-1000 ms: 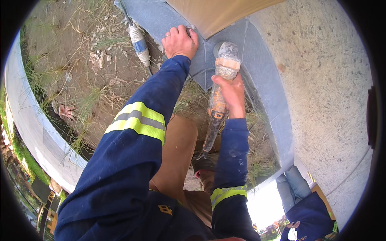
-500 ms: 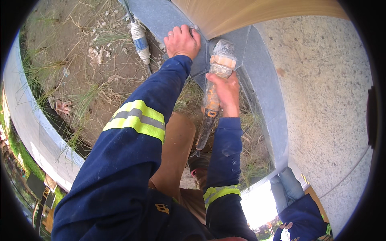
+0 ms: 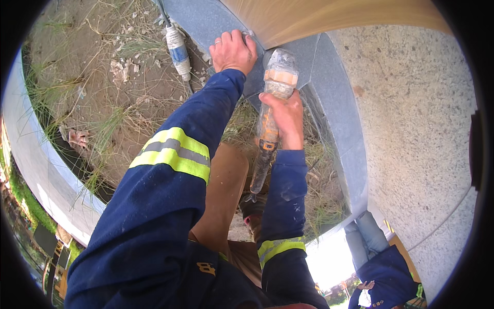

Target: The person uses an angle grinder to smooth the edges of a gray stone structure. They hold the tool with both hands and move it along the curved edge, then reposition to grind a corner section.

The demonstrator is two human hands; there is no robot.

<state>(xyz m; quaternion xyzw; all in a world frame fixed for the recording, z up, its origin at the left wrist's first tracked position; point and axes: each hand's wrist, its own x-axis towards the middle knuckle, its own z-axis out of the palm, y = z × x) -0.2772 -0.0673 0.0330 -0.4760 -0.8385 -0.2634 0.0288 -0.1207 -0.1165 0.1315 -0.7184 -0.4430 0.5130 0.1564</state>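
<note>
In my right hand (image 3: 286, 117) is a dusty angle grinder (image 3: 267, 129), its body orange and black. The fingers wrap round it just behind the pale, dust-caked head. That head lies over a grey stone slab (image 3: 303, 54), and its disc is hidden from view. Ahead and to the left, my left hand (image 3: 234, 54) rests on the slab close to the foot of a tan panel (image 3: 329, 15). Its fingers are bent and closed, with a small grey thing at their tips that I cannot make out.
A taped white and blue cable connector (image 3: 178, 54) lies on the soil (image 3: 103, 56) among grass tufts and rubble. Speckled concrete paving (image 3: 411, 118) runs along the right. At the lower right stands another person (image 3: 386, 273) in dark blue. A curved pale kerb (image 3: 49, 175) borders the left.
The grinder and my right hand have shifted slightly to the left, its head tilting a little that way. My left hand keeps its place on the slab.
</note>
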